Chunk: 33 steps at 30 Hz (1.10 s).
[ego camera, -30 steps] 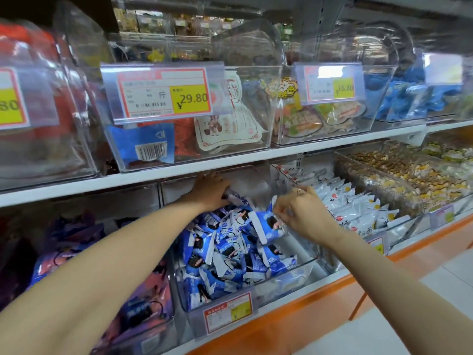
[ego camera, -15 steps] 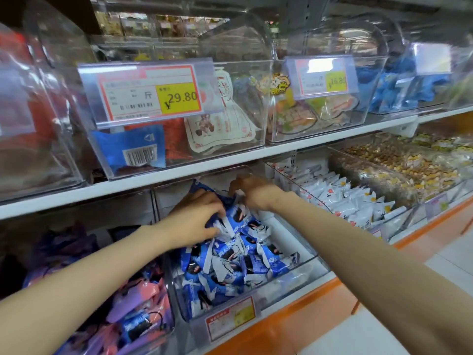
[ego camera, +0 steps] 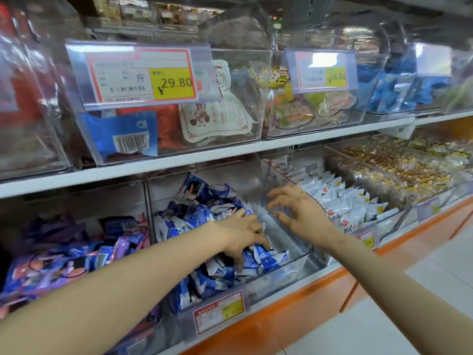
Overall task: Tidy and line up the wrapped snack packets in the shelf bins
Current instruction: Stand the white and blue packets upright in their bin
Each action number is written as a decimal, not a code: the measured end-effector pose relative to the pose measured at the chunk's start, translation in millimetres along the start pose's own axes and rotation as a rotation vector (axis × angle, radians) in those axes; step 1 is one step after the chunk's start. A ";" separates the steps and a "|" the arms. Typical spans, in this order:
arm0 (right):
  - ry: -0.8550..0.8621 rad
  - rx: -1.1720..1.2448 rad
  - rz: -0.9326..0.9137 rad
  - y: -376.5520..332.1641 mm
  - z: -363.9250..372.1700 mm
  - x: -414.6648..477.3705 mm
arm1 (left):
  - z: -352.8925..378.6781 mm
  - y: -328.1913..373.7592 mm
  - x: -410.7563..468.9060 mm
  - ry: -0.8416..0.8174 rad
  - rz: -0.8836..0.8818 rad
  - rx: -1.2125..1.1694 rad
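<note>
A clear plastic bin on the lower shelf holds a jumbled heap of blue-and-white wrapped snack packets. My left hand lies on the heap near the front, palm down, fingers spread and pressing into the packets. My right hand hovers over the bin's right side with fingers spread and slightly bent, holding nothing. The bin's right part beside the heap shows bare plastic.
To the right stands a bin of white packets in neat rows, then a bin of yellow-brown snacks. Left is a bin of purple packets. An upper shelf edge with price-tagged bins hangs just above. An orange shelf base runs below.
My left hand slid forward and down over the heap toward the front of the bin. My right hand came out from the back of the bin and now hovers with fingers spread at its right side.
</note>
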State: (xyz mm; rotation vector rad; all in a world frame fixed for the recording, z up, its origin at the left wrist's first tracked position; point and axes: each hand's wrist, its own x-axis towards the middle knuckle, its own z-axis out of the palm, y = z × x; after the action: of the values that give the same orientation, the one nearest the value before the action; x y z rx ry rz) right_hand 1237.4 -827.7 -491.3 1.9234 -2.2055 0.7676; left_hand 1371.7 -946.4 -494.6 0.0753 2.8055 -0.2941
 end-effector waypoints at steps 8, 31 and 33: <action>0.004 0.010 -0.032 4.8 3.1 -2.0 | -1.9 -17.0 0.4 0.117 -0.076 0.001; 0.044 -0.009 -0.046 7.0 7.7 -2.9 | 15.0 11.4 -22.9 0.164 0.119 -0.106; 0.055 -0.007 -0.051 8.0 9.4 -2.0 | 15.0 5.2 -17.8 0.185 0.118 -0.169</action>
State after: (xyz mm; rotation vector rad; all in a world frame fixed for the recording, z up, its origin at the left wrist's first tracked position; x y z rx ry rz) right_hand 1232.5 -829.5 -502.7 1.9241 -2.1162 0.7942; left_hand 1393.6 -944.9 -503.9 0.2398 2.9807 -0.0230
